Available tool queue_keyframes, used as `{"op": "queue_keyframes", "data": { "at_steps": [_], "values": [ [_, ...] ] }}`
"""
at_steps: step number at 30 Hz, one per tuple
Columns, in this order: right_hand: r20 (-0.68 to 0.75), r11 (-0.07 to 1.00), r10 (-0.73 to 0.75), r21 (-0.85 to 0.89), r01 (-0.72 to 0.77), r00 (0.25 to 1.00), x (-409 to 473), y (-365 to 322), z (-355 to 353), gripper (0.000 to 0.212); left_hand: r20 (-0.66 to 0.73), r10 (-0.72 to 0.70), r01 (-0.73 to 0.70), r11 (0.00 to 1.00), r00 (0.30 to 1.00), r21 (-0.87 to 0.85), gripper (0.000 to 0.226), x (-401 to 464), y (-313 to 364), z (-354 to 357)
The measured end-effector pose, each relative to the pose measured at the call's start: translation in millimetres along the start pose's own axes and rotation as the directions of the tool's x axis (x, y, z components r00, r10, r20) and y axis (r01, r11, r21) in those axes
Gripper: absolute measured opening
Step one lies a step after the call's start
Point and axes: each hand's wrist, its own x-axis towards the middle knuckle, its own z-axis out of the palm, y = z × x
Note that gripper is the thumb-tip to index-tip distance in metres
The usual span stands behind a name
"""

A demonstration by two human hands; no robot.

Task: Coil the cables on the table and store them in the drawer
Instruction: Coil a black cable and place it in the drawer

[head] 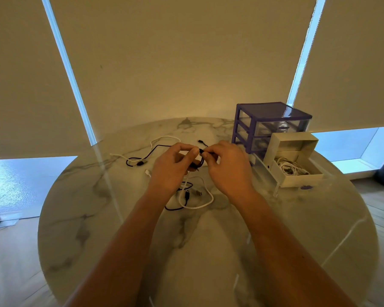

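Above the middle of the round marble table (120, 218), my left hand (172, 167) and my right hand (227, 168) both pinch a thin black cable (199, 161), part of it looped between them. Its plug end (201, 141) pokes out behind my fingers. A white cable (203, 203) and another dark cable (175, 208) lie tangled just below my hands. Further left, a long white cable (162, 138) and a black cable (142, 161) sprawl loose. At the right, the purple drawer unit (273, 120) has its bottom clear drawer (273, 180) pulled out.
An open cream box (297, 176) holding coiled white cables sits in the pulled-out drawer. Drawn roller blinds hang behind the table, with bright window strips at both sides. Wooden floor shows around the table edge.
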Motion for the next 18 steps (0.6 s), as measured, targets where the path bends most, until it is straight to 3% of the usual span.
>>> {"op": "queue_keyframes", "data": {
  "at_steps": [5, 9, 11, 14, 18],
  "values": [
    [-0.006, 0.994, -0.097, 0.049, 0.097, 0.995, 2, 0, -4, 0.019, -0.045, -0.036, 0.033, 0.998, 0.998, -0.061, 0.017, 2, 2, -4],
    [0.082, 0.906, 0.052, 0.416, -0.082, 0.995, 5, 4, -15, 0.015, -0.093, -0.059, 0.046, 0.990, 0.994, -0.134, 0.016, 6, 3, -11],
    [0.137, 0.846, 0.112, 0.507, -0.167, 0.984, 6, 9, -19, 0.016, -0.136, -0.077, 0.050, 0.981, 0.988, -0.190, 0.010, 7, 3, -16],
    [0.191, 0.850, 0.118, 0.488, -0.199, 0.974, 9, 19, -20, 0.018, -0.154, -0.098, 0.059, 0.969, 0.983, -0.241, 0.008, 7, 3, -22],
    [0.211, 0.934, 0.060, 0.332, -0.129, 0.976, 8, 27, -16, 0.022, -0.137, -0.118, 0.074, 0.954, 0.984, -0.292, 0.008, 6, 3, -21]
  ]
}}
